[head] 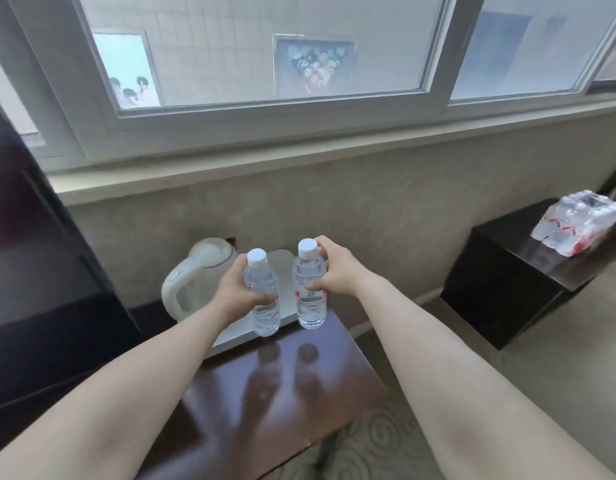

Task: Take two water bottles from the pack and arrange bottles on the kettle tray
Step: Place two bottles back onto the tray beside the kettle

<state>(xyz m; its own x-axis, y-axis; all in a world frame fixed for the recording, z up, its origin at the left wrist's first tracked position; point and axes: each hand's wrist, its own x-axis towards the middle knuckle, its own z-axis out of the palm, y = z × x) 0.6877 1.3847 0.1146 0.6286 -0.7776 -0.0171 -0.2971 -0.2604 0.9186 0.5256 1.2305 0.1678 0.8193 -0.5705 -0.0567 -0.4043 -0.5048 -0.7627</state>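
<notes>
We've got our left hand (238,289) wrapped around one bottle (263,296), right hand (336,271) clasping another bottle (310,289), kettle (199,275) at nine o'clock.

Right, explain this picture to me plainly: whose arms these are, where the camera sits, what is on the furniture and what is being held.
There is no machine here. A person wears one wide-angle camera on the head, looking forward and down, so the two bare arms reaching in are their own.

The left hand grips a clear plastic water bottle with a white cap. The right hand grips a second matching bottle. Both bottles are upright.

Below them a glossy dark wooden table carries a flat white tray with a white electric kettle at its left end. Whether the bottles already rest on anything is unclear.

On a dark cabinet to the right lies the plastic-wrapped pack of bottles. A window runs above.
</notes>
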